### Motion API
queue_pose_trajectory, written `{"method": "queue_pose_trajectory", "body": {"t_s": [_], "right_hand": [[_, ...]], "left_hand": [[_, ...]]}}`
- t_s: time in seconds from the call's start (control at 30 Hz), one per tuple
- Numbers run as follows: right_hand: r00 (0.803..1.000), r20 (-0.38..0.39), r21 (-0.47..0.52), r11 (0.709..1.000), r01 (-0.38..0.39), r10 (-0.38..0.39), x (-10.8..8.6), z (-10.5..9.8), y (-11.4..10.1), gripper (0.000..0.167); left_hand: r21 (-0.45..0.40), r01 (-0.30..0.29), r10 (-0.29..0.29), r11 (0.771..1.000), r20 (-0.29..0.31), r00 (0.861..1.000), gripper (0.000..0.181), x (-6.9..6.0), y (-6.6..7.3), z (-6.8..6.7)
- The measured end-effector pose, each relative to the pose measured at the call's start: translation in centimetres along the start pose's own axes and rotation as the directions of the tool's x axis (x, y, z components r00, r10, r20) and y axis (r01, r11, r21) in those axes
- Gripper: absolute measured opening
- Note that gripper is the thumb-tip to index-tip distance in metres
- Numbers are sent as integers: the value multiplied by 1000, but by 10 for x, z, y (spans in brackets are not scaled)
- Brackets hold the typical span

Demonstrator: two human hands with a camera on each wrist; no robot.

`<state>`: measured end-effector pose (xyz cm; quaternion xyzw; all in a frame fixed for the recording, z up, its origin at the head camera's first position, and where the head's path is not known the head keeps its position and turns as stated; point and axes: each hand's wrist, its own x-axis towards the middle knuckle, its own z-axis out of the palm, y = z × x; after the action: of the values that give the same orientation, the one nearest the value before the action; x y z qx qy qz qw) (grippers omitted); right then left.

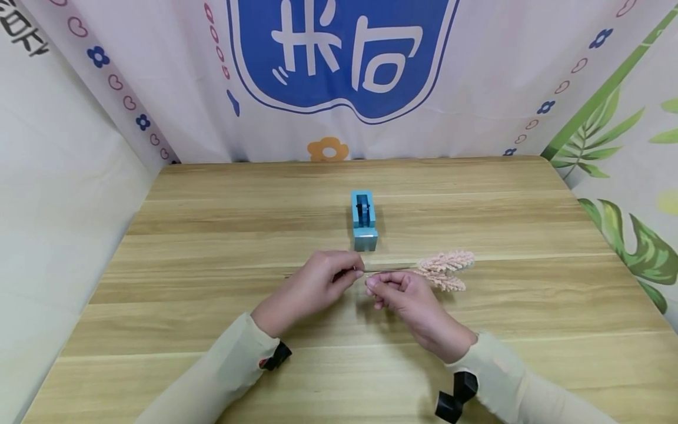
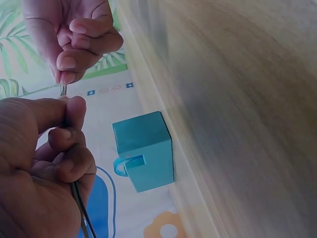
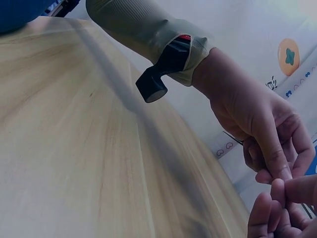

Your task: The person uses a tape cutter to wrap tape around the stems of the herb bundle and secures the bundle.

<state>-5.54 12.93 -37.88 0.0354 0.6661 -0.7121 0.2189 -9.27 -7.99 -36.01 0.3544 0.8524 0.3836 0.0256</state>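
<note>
Leftmost, a pale left sleeve (image 1: pixel 217 368) with a black wrist camera (image 1: pixel 276 356) reached in over the near side of the table (image 1: pixel 175 247); the left hand (image 1: pixel 320 282) gripped the thin stems (image 1: pixel 389 270), its thumb and fingers curled about them, and their bare ends stuck out a little to its left; the stems' long axis ran left to right across the front of both hands.

In the middle stood the blue dispenser (image 1: pixel 364 221), on the far side of the stems, almost straight beyond the gap between the two sets of fingertips; its own long axis ran near to far, square to the stems, with its front end turned to the near side; the left hand was the nearer to it, its knuckles just short of that end.

Next came the right hand (image 1: pixel 410 303), thumb and fingertips pinched together close by the left's; the left wrist view showed a glinting sliver (image 2: pixel 63 90) between them, caught at the right fingertips, though whether stem or clear tape I could not tell; the pink heads (image 1: pixel 445 262) lay just right of this hand, which was the nearer to them; rightmost was the right sleeve (image 1: pixel 508 374).
</note>
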Motion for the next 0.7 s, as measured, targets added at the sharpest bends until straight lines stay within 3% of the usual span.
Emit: {"method": "queue_pose_trajectory", "body": {"t_s": [0.47, 0.7], "right_hand": [[1000, -29, 10, 1000, 4, -4, 7, 1, 1, 26], [999, -35, 35, 999, -3, 5, 7, 2, 2, 25]], "left_hand": [[-15, 68, -68, 998, -18, 998, 4, -2, 1, 1], [-5, 22, -22, 1000, -25, 999, 19, -3, 0, 0]]}}
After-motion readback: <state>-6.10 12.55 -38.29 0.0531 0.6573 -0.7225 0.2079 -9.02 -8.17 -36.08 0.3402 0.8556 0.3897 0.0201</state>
